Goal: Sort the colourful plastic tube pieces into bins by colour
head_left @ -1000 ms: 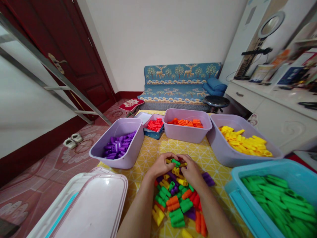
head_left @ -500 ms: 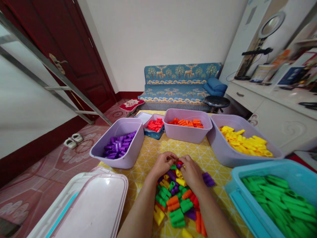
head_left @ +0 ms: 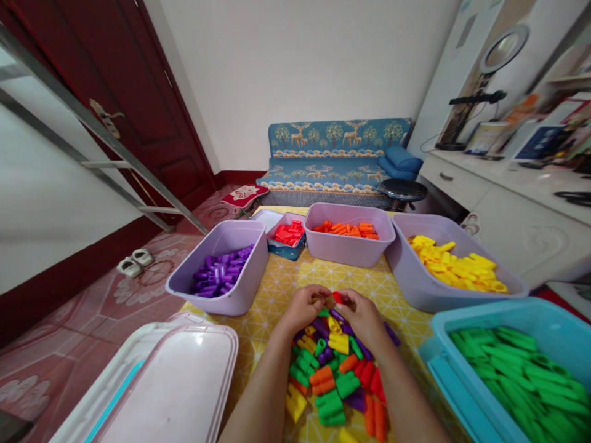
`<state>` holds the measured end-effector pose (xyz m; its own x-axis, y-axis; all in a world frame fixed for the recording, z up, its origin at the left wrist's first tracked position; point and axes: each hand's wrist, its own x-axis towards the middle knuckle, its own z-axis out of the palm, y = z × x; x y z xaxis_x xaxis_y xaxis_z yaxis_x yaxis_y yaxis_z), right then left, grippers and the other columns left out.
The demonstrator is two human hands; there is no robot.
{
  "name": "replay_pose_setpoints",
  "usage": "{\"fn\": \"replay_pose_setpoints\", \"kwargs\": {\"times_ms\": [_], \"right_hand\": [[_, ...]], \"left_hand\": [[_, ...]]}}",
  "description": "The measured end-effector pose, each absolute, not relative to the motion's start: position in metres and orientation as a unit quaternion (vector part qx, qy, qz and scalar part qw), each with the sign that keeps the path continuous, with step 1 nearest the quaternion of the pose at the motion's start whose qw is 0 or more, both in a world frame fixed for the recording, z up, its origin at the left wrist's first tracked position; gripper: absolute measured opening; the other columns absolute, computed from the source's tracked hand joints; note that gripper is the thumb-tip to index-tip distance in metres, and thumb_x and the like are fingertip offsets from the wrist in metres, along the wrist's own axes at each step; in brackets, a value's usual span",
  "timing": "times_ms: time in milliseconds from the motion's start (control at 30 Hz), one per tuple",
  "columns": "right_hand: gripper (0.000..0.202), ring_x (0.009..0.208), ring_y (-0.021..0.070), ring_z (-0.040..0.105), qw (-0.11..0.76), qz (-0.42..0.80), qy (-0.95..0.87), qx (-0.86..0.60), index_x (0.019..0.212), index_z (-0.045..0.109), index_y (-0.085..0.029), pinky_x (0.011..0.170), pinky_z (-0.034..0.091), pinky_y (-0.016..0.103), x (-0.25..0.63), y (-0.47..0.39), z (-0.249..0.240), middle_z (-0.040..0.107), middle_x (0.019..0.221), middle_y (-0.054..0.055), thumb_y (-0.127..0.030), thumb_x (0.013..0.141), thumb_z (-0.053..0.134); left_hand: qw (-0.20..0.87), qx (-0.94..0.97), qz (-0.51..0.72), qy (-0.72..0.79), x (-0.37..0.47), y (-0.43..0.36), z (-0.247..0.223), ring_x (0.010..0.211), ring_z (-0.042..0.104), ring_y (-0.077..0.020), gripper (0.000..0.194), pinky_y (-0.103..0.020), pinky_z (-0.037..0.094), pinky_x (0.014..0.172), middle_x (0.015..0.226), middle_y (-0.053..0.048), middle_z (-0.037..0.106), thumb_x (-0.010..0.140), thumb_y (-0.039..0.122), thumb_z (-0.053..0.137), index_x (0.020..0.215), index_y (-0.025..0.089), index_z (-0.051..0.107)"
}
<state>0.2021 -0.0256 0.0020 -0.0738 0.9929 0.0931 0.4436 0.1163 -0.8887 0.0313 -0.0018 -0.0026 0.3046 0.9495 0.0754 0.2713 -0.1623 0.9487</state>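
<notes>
My right hand (head_left: 364,315) pinches a small red plastic building piece (head_left: 337,298) between thumb and fingertips, just above the far side of a mixed pile. Close beside it, my left hand (head_left: 305,307) has its fingers curled together; what they hold, if anything, is hidden. Under and between my forearms lies the pile, with green pieces (head_left: 330,407), orange pieces (head_left: 322,379), yellow pieces (head_left: 296,402), red pieces and purple pieces on a yellow patterned tablecloth (head_left: 258,344). Several are tube-shaped and joined side by side.
Around the pile stand a bin of purple pieces (head_left: 252,271), a small box of red pieces (head_left: 289,234), a bin of orange pieces (head_left: 346,251), a bin of yellow pieces (head_left: 415,295) and a turquoise bin of green pieces (head_left: 462,369). Stacked lids (head_left: 175,381) lie at the left.
The red piece has come up clear of the pile in my right hand and shows more. Both hands have shifted only slightly, and more of the pile is uncovered near my right wrist.
</notes>
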Motion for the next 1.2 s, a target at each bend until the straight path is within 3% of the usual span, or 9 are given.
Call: {"fn": "replay_pose_setpoints", "kwargs": {"times_ms": [200,367,533,767,967,1100,1200], "right_hand": [[0.026,0.068,0.0173,0.062,0.379,0.423,-0.629,-0.531,0.093,0.068,-0.018,0.061,0.047,0.026,0.196,-0.029,0.016,0.069,0.076,0.003,-0.036,0.080,0.055],[0.036,0.049,0.0127,0.051,0.432,0.410,-0.585,-0.551,0.066,0.062,-0.016,0.047,0.039,0.022,0.194,-0.032,0.022,0.056,0.053,-0.001,-0.049,0.080,0.055],[0.047,0.044,0.0113,0.044,0.457,0.373,-0.562,-0.580,0.052,0.051,-0.019,0.045,0.035,0.022,0.192,-0.033,0.019,0.048,0.045,-0.002,-0.056,0.081,0.051],[0.043,0.048,0.0134,0.050,0.473,0.371,-0.556,-0.575,0.060,0.055,-0.019,0.050,0.039,0.024,0.189,-0.032,0.013,0.055,0.053,-0.001,-0.056,0.082,0.050],[0.038,0.053,0.0151,0.054,0.480,0.396,-0.548,-0.559,0.072,0.061,-0.018,0.054,0.043,0.025,0.186,-0.032,0.015,0.061,0.063,0.001,-0.054,0.082,0.050],[0.040,0.054,0.0159,0.055,0.483,0.407,-0.543,-0.553,0.076,0.063,-0.018,0.054,0.044,0.026,0.183,-0.032,0.012,0.062,0.063,0.002,-0.056,0.081,0.051],[0.040,0.055,0.0160,0.056,0.482,0.411,-0.546,-0.549,0.076,0.064,-0.018,0.054,0.044,0.026,0.183,-0.032,0.010,0.063,0.064,0.002,-0.056,0.080,0.052]], "left_hand": [[0.460,0.666,0.374,0.453,0.031,-0.002,0.000,0.085,0.066,-0.0181,0.029,-0.030,0.052,0.080,0.090,-0.006,0.070,0.072,0.007,0.051,0.095,0.012,0.067],[0.484,0.635,0.422,0.429,0.030,-0.004,0.005,0.091,0.065,-0.0187,0.028,-0.031,0.050,0.085,0.097,-0.008,0.070,0.074,0.010,0.057,0.100,0.013,0.066],[0.546,0.607,0.454,0.356,0.030,-0.009,0.011,0.093,0.065,-0.0201,0.048,-0.033,0.050,0.088,0.100,-0.010,0.070,0.070,0.024,0.073,0.115,0.014,0.060],[0.552,0.551,0.466,0.418,0.034,-0.009,0.013,0.084,0.068,-0.0221,0.037,-0.034,0.053,0.081,0.090,-0.009,0.074,0.067,0.039,0.075,0.093,0.013,0.071],[0.552,0.369,0.595,0.453,0.032,0.009,0.015,0.069,0.068,-0.0161,0.047,-0.034,0.055,0.078,0.094,-0.011,0.073,0.064,0.040,0.077,0.099,0.011,0.068],[0.550,0.233,0.663,0.451,0.025,0.041,0.036,0.079,0.070,-0.0168,0.041,-0.033,0.053,0.084,0.093,-0.011,0.071,0.073,0.036,0.072,0.105,0.012,0.063],[0.536,0.217,0.674,0.459,0.021,0.067,0.057,0.091,0.069,-0.0203,0.037,-0.032,0.052,0.084,0.106,-0.016,0.067,0.082,0.033,0.063,0.111,0.011,0.058]]}}
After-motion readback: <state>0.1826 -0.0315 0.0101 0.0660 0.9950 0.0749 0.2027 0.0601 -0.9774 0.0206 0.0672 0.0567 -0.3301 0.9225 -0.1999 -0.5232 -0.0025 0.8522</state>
